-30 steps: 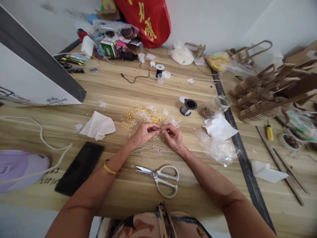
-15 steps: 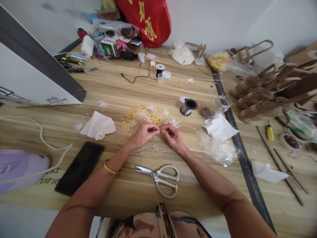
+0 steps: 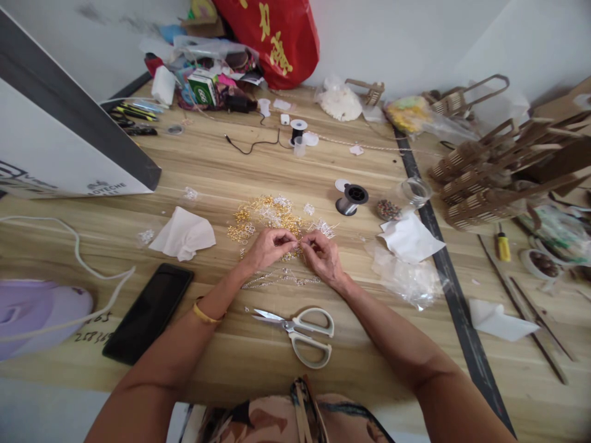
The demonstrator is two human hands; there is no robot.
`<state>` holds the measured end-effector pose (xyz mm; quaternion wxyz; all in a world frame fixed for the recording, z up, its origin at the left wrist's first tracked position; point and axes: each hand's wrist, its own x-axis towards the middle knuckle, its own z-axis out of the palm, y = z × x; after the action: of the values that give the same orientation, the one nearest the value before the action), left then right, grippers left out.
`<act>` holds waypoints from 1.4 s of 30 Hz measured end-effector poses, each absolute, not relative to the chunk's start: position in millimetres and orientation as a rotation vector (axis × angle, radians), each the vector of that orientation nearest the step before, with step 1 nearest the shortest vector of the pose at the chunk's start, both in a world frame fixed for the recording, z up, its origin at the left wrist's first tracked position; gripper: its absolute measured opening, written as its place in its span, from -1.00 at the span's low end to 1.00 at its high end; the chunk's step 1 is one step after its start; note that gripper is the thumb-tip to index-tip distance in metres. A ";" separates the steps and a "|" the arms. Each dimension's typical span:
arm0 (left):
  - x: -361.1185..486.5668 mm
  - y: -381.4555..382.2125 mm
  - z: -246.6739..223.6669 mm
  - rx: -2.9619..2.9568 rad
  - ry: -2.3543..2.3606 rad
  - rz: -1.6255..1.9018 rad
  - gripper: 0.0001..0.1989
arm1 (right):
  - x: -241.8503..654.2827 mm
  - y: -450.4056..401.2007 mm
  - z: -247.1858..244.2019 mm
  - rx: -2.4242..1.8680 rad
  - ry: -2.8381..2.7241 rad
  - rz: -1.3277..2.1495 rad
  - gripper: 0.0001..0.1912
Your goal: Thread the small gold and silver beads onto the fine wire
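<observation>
My left hand (image 3: pixel 273 248) and my right hand (image 3: pixel 322 253) meet fingertip to fingertip over the middle of the table, both pinched closed. Whatever sits between the fingertips is too small to make out. Just beyond them lies a spread of small gold and silver jewelry findings (image 3: pixel 268 215), partly covered by my fingers. White pin-like pieces (image 3: pixel 323 228) lie past my right hand. A thin silver chain (image 3: pixel 277 279) stretches across the wood below my hands. Nearer to me rest scissors (image 3: pixel 300 332) with cream handles, blades slightly apart and pointing left.
On the left are a dark phone (image 3: pixel 148 314), a cloth-like white sheet (image 3: pixel 183 235) and a large box (image 3: pixel 83 135). A wire spool (image 3: pixel 351 199), a jar of beads (image 3: pixel 401 200) and clear plastic bags (image 3: pixel 410 280) stand right. Small woven baskets (image 3: pixel 484 184) crowd the far right.
Both hands keep nearly the same place and stay pinched; the fingertips have shifted only slightly. Everything on the table lies as before.
</observation>
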<state>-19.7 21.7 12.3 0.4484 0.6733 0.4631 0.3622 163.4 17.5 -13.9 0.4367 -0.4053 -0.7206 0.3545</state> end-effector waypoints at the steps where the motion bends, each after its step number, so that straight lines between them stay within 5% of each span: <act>1: -19.9 21.9 11.7 1.660 1.148 0.897 -0.84 | 163.4 17.3 -13.7 -1.007 -1.797 0.878 -0.85; 42: -24.0 26.1 1.2 1.463 1.129 0.913 -0.77 | 163.3 14.8 -8.8 -1.005 -1.751 0.713 -0.88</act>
<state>-24.0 26.1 1.2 0.5142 0.6089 0.4696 0.3799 163.3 14.8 -8.8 0.4799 -0.4118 -0.7175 0.2922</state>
